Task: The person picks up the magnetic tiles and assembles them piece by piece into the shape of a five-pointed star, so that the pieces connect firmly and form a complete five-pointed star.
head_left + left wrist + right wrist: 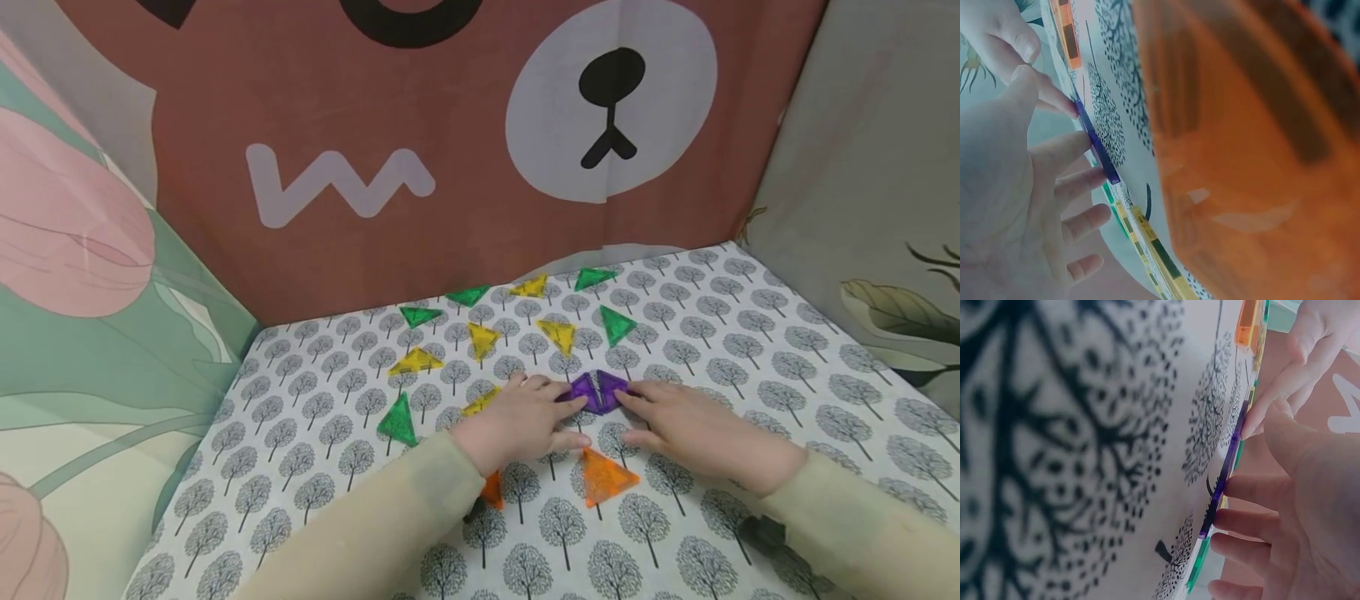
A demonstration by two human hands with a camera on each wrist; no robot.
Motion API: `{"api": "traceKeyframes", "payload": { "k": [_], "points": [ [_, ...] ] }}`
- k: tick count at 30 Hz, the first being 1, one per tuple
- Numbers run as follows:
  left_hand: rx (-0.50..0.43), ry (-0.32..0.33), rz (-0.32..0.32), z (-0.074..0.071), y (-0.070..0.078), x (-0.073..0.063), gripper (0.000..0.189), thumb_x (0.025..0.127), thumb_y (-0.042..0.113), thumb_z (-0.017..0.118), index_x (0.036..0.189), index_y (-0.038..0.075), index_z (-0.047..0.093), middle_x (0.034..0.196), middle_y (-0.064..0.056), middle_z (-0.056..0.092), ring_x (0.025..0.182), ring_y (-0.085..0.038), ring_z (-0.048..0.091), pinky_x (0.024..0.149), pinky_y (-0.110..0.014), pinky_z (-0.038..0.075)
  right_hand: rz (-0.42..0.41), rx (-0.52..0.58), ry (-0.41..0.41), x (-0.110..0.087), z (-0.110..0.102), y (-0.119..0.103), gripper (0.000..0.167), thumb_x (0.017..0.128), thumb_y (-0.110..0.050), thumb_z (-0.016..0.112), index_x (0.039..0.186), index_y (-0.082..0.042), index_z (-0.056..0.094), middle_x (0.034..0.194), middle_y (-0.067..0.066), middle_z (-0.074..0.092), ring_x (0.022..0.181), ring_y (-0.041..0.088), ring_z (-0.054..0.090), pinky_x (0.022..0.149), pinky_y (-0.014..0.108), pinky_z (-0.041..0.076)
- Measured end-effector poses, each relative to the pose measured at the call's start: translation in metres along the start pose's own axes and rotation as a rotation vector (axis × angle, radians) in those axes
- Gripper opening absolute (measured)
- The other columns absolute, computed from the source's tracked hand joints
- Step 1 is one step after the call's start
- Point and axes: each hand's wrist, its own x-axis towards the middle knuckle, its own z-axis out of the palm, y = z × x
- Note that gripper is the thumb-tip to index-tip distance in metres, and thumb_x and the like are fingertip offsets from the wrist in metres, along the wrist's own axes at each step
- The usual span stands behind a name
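Two purple translucent triangle tiles lie flat near the middle of the tree-print cloth, a narrow gap between them. My left hand (517,421) rests its fingertips on the left purple triangle (581,392), fingers extended. From the other side my right hand (686,423) touches the right purple triangle (615,385) with straight fingers. In the left wrist view the purple tiles (1100,147) appear edge-on at the fingertips. An orange triangle (606,479) sits just below and between the hands. A yellow triangle (480,402) is partly hidden behind my left hand.
Several yellow triangles (558,335) and green triangles (617,326) are scattered toward the back and left. Another orange triangle (492,490) shows partly beside my left sleeve. A bear-print cloth (465,250) hangs along the table's back edge.
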Motion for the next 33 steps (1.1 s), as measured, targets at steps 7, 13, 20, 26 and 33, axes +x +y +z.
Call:
{"api": "traceKeyframes", "payload": {
  "k": [7, 13, 20, 26, 33],
  "points": [
    [-0.001, 0.001, -0.006, -0.001, 0.001, 0.0, 0.075, 0.093, 0.074, 0.026, 0.155, 0.032, 0.03, 0.16, 0.001, 0.028, 0.144, -0.025, 0.027, 0.118, -0.054, 0.016, -0.013, 0.002, 0.0, 0.004, 0.002, 0.001, 0.075, 0.095, -0.061, 0.051, 0.143, -0.004, 0.051, 0.144, 0.026, 0.044, 0.129, 0.047, 0.044, 0.105, 0.065, 0.034],
    [-0.001, -0.004, -0.011, 0.001, 0.001, 0.001, 0.076, 0.092, 0.075, 0.024, 0.155, 0.033, 0.029, 0.16, 0.001, 0.027, 0.145, -0.025, 0.026, 0.118, -0.054, 0.015, -0.021, -0.016, -0.002, 0.003, 0.001, -0.001, 0.072, 0.096, -0.058, 0.052, 0.143, -0.003, 0.051, 0.144, 0.024, 0.046, 0.13, 0.045, 0.044, 0.106, 0.065, 0.032],
    [-0.015, -0.007, -0.015, 0.003, 0.0, 0.004, 0.074, 0.094, 0.074, 0.02, 0.155, 0.033, 0.028, 0.161, 0.001, 0.026, 0.145, -0.026, 0.025, 0.118, -0.053, 0.016, -0.168, 0.036, -0.037, -0.02, -0.013, -0.028, 0.051, 0.1, -0.037, 0.058, 0.143, -0.011, 0.053, 0.142, 0.01, 0.053, 0.129, 0.036, 0.049, 0.104, 0.063, 0.036],
    [-0.033, -0.002, -0.013, 0.001, 0.001, 0.004, 0.073, 0.095, 0.072, 0.019, 0.155, 0.032, 0.03, 0.16, 0.001, 0.027, 0.145, -0.025, 0.025, 0.118, -0.051, 0.017, -0.228, 0.038, -0.149, -0.045, 0.0, -0.051, 0.053, 0.098, -0.036, 0.06, 0.148, -0.021, 0.049, 0.15, -0.002, 0.045, 0.134, 0.025, 0.045, 0.104, 0.057, 0.04],
    [-0.041, -0.009, -0.023, 0.002, 0.001, 0.003, 0.072, 0.095, 0.072, 0.02, 0.155, 0.033, 0.029, 0.16, 0.001, 0.026, 0.146, -0.026, 0.024, 0.118, -0.051, 0.015, -0.173, -0.03, -0.127, -0.052, 0.008, -0.051, 0.059, 0.094, -0.039, 0.065, 0.148, -0.022, 0.049, 0.15, 0.001, 0.045, 0.134, 0.032, 0.044, 0.107, 0.058, 0.037]
  ]
}}
